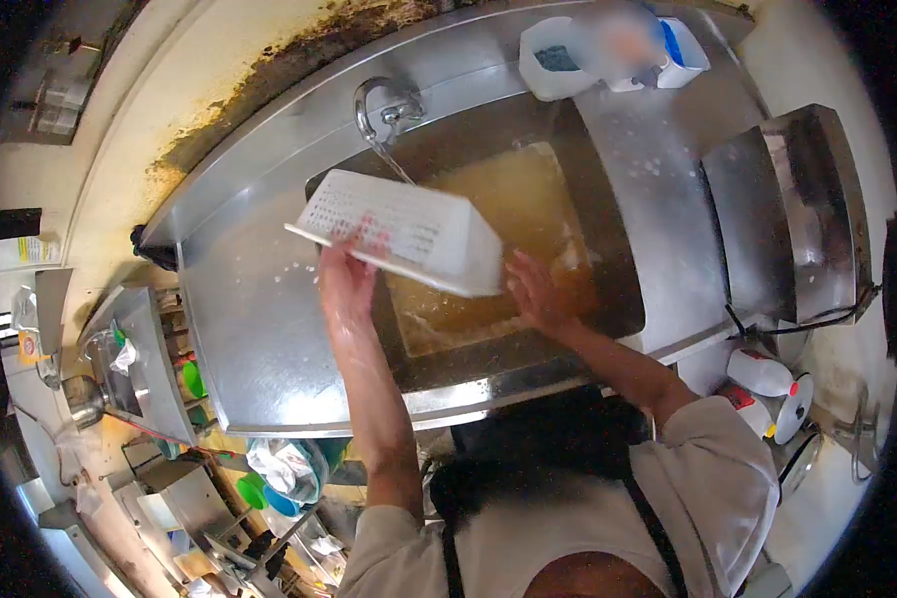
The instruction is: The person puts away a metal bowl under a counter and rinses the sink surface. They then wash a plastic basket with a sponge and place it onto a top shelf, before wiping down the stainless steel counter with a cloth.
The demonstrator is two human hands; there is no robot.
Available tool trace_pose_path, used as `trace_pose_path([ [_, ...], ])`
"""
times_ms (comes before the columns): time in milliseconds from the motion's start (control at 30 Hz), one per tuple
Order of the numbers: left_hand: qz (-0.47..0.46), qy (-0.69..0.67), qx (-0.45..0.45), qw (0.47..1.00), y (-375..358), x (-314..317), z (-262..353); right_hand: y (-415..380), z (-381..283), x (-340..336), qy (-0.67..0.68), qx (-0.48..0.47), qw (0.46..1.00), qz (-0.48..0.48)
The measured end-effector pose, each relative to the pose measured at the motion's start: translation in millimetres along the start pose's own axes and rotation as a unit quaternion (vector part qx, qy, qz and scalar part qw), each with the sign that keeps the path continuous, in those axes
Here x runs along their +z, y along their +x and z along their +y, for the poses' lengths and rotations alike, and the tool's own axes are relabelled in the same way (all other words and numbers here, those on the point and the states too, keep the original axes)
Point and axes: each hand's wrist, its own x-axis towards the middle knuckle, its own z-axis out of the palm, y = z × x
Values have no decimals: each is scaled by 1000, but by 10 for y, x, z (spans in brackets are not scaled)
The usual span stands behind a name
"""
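Note:
A white perforated plastic basket (409, 224) is held tilted over the left part of a sink (608, 249) filled with brownish water. My left hand (349, 274) grips the basket's near rim at its left end. Close to the basket's right end is my right hand (536, 289), above the water, its fingers apart and holding nothing. Water runs from the faucet (377, 108) behind the basket. The basket's far side is hidden.
White containers (551, 60) stand at the back right corner of the steel counter (259, 319). A steel box-shaped unit (807, 219) is at the right, with white jugs (760, 373) below it. Shelves with green and blue items lie at the lower left.

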Motion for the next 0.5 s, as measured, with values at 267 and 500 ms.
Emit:
trace_pose_path([
  [267, -65, 124, 12, 990, -1196, -194, 687, 984, 15, 556, 367, 371, 837, -166],
  [500, -25, 286, 115, 951, -1609, -1090, 1229, 1837, -499, 814, 690, 307, 612, -235],
])
